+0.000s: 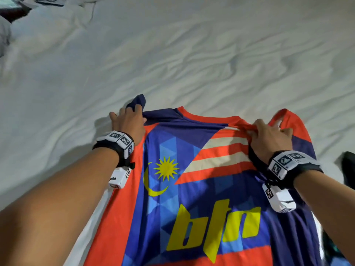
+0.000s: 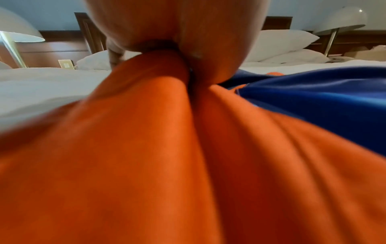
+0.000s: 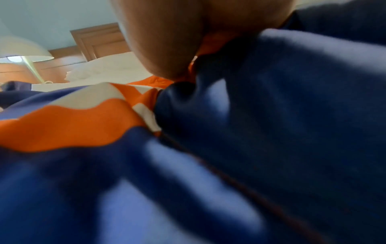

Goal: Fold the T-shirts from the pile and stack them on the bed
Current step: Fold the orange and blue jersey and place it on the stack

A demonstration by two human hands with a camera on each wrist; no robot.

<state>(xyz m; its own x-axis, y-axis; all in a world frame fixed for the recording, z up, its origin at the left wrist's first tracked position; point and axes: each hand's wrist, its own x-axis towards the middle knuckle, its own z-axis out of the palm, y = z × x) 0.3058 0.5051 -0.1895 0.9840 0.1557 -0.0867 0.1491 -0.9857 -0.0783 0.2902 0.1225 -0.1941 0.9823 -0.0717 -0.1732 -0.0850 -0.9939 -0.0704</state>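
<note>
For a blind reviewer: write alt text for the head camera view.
Two hands hold a blue and orange T-shirt by its shoulders over a white bed: the left hand grips one shoulder, the right hand pinches the other near the collar.

Shirt: smooth synthetic-looking cloth, slight sheen, printed graphics. Bed sheet: white matt cloth, wrinkled. Far headboard: polished wood. Lamp shade: glossy, metal stem.

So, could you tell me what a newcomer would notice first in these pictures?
The bright jersey with its yellow star, crescent and lettering lies spread on the white bed. The left hand and right hand grip it near the shoulders, beside the red collar.
</note>
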